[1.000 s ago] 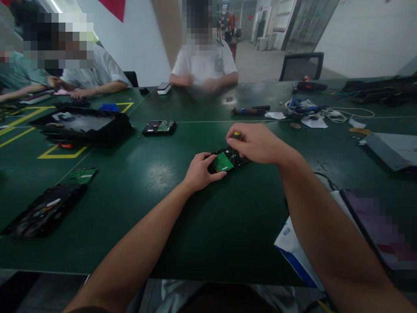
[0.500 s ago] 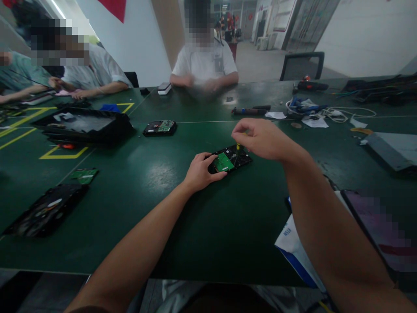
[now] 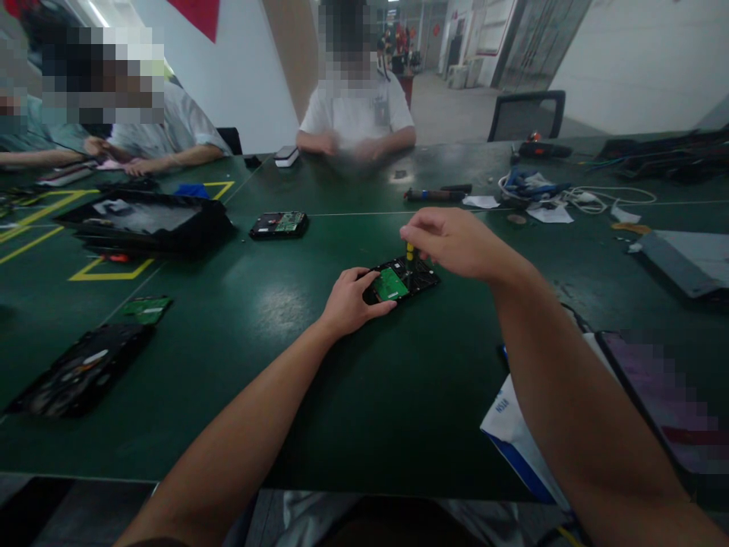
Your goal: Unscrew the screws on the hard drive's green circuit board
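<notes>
A black hard drive (image 3: 424, 279) with a green circuit board (image 3: 391, 284) lies in front of me on the green table. My left hand (image 3: 351, 301) grips its left end, thumb along the near edge and fingers over the far side. Above the drive's right part, my right hand (image 3: 447, 241) pinches a screwdriver (image 3: 409, 253) with a yellow handle. The screwdriver stands nearly upright, its tip down at the black casing; whether it sits in a screw is too small to tell.
Another hard drive (image 3: 279, 225) lies farther back. At left are a black tray (image 3: 153, 220), a loose circuit board (image 3: 146, 306) and an opened drive (image 3: 85, 368). A phone-like screen (image 3: 654, 403) lies by my right forearm. Coworkers sit across the table (image 3: 285, 395).
My right hand keeps its pinch while the screwdriver has shifted slightly left and straightened up. My left hand and the hard drive stay in place.
</notes>
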The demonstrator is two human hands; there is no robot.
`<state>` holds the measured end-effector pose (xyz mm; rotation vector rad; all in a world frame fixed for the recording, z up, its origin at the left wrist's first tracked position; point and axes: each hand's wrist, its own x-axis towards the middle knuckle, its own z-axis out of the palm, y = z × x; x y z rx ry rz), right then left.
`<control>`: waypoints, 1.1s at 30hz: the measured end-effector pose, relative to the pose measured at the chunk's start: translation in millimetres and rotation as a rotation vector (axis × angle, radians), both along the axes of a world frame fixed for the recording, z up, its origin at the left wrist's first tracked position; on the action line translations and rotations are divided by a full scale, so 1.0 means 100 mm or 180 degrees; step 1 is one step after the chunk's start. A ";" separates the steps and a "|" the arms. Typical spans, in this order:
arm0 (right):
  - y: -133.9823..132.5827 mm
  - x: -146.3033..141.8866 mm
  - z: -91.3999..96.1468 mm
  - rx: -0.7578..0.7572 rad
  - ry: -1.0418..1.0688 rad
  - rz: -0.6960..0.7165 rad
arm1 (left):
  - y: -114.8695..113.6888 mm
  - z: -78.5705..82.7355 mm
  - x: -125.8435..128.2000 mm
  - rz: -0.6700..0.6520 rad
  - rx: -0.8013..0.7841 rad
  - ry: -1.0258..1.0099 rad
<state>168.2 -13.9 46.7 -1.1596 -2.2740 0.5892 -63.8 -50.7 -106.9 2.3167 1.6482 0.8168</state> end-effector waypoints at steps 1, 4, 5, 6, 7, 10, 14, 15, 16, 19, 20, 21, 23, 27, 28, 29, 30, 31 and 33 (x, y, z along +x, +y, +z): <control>0.00 -0.01 0.00 0.0090 -0.0031 -0.0126 | 0.00 0.00 0.00 0.0000 0.0000 -0.0004; 0.00 -0.02 -0.01 0.0169 0.0020 -0.0319 | 0.00 -0.01 0.00 -0.0012 0.0011 -0.0001; 0.00 -0.02 -0.01 0.0134 0.0066 -0.0281 | 0.00 0.00 0.00 -0.0014 0.0011 -0.0002; 0.00 -0.02 -0.02 0.0074 0.0121 -0.0205 | 0.00 0.00 0.00 -0.0010 0.0010 -0.0007; 0.00 -0.02 -0.02 -0.0007 0.0181 -0.0110 | 0.00 0.00 0.00 -0.0006 0.0006 -0.0012; 0.00 -0.03 -0.05 -0.0386 0.0381 0.0112 | -0.01 0.01 0.01 0.0001 -0.0006 -0.0015; 0.00 -0.04 -0.05 -0.0811 0.0504 0.0240 | -0.01 0.02 0.01 -0.0017 -0.0010 -0.0023; 0.00 -0.04 -0.04 -0.0718 0.0449 0.0247 | -0.01 0.02 0.01 -0.0015 -0.0005 -0.0019; 0.00 -0.03 -0.03 -0.0546 0.0365 0.0232 | -0.01 0.01 0.01 -0.0009 0.0001 -0.0012; 0.00 -0.03 -0.01 -0.0017 0.0154 0.0034 | 0.00 0.01 0.00 -0.0005 -0.0005 0.0013; 0.01 -0.02 -0.01 0.0059 0.0124 -0.0062 | 0.00 0.00 0.00 -0.0004 -0.0008 0.0017; 0.01 -0.03 -0.01 0.0085 0.0113 -0.0148 | 0.00 0.00 0.00 -0.0002 -0.0010 0.0019; 0.00 -0.03 -0.01 0.0094 0.0123 -0.0256 | 0.00 -0.01 0.00 0.0000 -0.0005 0.0025; -0.02 -0.04 -0.02 0.0041 0.0293 -0.0055 | 0.00 0.00 0.00 -0.0008 0.0002 0.0023; -0.02 -0.04 -0.02 -0.0011 0.0325 0.0035 | 0.00 0.00 0.00 -0.0005 0.0002 0.0024; -0.02 -0.04 -0.02 -0.0087 0.0350 0.0111 | 0.00 0.00 0.01 0.0001 0.0003 0.0023; -0.02 -0.04 -0.03 -0.0189 0.0370 0.0166 | 0.00 0.01 0.01 0.0006 0.0000 0.0024; -0.01 -0.03 -0.03 -0.0310 0.0393 0.0192 | -0.01 0.02 0.01 0.0012 -0.0005 0.0024; 0.00 -0.02 -0.04 -0.0560 0.0446 0.0206 | -0.01 0.03 0.01 0.0014 -0.0021 0.0017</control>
